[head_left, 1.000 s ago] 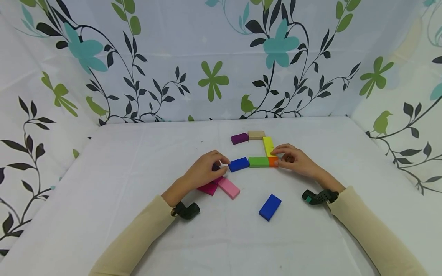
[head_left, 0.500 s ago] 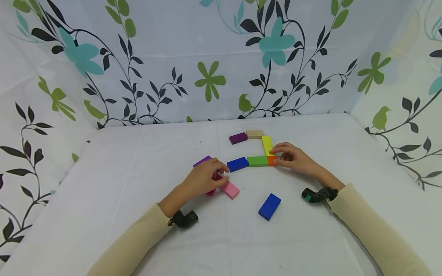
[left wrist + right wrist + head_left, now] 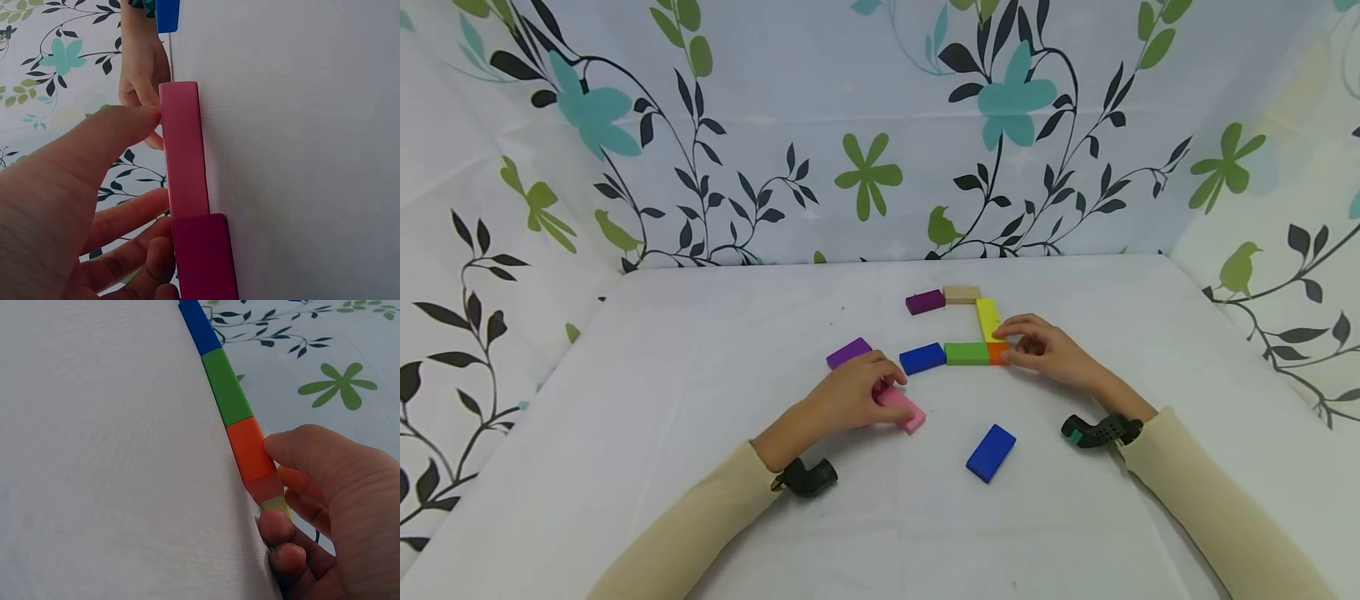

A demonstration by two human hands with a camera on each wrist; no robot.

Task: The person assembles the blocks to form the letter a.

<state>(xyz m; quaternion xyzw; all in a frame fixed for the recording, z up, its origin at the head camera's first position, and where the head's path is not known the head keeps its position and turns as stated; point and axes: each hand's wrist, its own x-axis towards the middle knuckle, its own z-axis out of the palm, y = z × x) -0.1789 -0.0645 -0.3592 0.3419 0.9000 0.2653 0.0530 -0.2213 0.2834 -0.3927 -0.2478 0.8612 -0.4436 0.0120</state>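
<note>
In the head view my left hand pinches a pink wooden block, thumb on its near end and fingers around the far side. Against the pink block in the left wrist view stands a magenta block, mostly hidden from the head camera. A purple block lies just beyond the left hand. My right hand holds the corner where an orange block meets a yellow block; its thumb touches the orange one. A green block adjoins the orange, followed by a blue block.
A beige block touches the yellow block's far end, and a dark purple block continues that row leftward. Another blue block lies alone nearer the front. White cloth covers the table; a patterned curtain hangs behind.
My left hand has moved nearer and right from beside the blue block onto the pink block, uncovering the purple block. The right hand stays at the orange and yellow corner.
</note>
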